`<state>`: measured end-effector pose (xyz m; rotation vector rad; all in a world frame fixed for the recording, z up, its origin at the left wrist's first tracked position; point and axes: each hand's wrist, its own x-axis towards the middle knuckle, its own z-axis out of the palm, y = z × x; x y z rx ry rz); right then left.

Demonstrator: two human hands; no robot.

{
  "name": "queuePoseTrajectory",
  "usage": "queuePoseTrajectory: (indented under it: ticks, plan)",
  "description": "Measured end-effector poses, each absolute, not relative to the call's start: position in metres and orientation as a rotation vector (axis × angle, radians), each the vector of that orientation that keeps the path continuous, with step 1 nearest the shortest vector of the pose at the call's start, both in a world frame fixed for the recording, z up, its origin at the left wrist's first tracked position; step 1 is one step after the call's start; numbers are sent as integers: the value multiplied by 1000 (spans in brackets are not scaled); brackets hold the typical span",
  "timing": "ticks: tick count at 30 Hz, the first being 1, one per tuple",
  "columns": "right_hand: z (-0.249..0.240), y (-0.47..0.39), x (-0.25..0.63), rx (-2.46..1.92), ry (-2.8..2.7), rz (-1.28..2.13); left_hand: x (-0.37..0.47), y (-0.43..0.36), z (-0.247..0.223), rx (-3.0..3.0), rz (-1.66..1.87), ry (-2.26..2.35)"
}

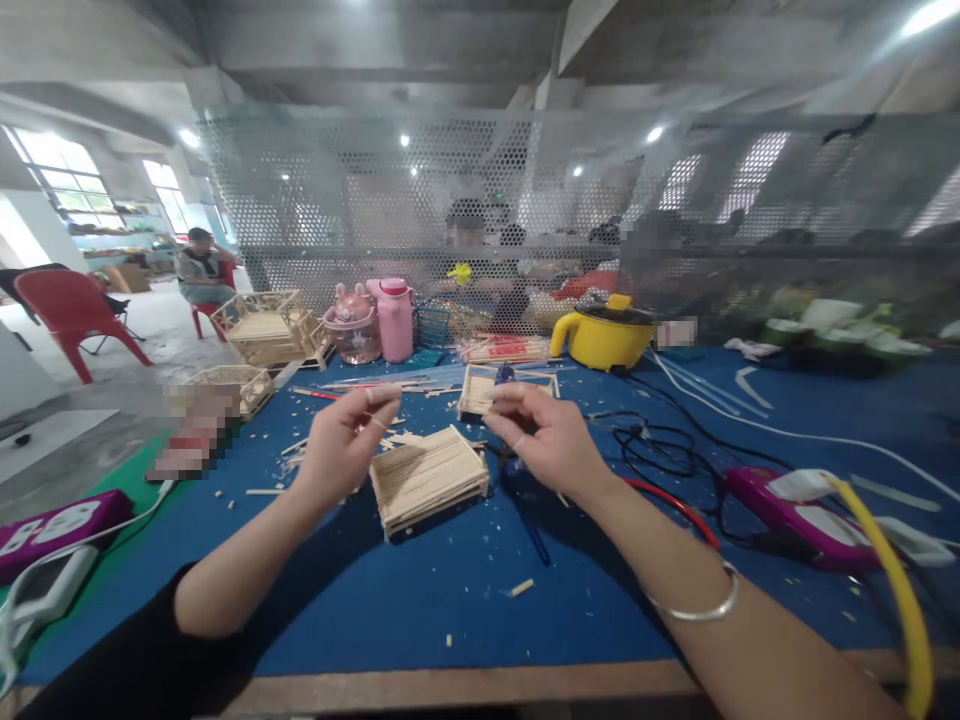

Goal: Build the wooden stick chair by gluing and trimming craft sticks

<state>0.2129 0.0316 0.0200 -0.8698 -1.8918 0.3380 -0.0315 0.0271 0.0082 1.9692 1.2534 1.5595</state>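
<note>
My left hand [346,440] hovers over the blue table, its thumb and fingertips brought together. Whatever may be between them is too small to make out. Opposite it, my right hand [551,440] is also closed in a pinch, and its contents cannot be told. Below and between the two hands lies a small tray-like piece made of thin wooden sticks [431,478], touched by neither. A wooden stick frame [476,397] sits behind, partly covered by my right fingers. Under my right hand is a dark blue tool [534,520], mostly hidden, its kind unclear.
Stick scraps lie about the table. A yellow electric pot [609,335], a pink flask [395,320] and a wooden stick model [270,328] stand at the back. Black cables and a purple power strip [799,515] are at right. Several people are beyond the table.
</note>
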Motion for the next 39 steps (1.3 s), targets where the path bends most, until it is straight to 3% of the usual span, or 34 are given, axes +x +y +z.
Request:
queuePoseTrajectory:
  ticks: [4, 9, 19, 31, 39]
  plan:
    - [27, 7, 193, -730, -1985, 73, -19, 9, 5, 2173, 1438, 1075]
    - [34, -4, 168, -618, -2078, -23, -20, -6, 4, 1866, 1405, 867]
    - [29, -5, 133, -758, -1875, 628, -30, -3, 4, 1177, 1400, 631]
    - [19, -10, 133, -815, -1868, 867, -32, -4, -4, 1344, 1296, 644]
    - [16, -11, 131, -815, -1820, 803, -33, -4, -4, 1252, 1284, 628]
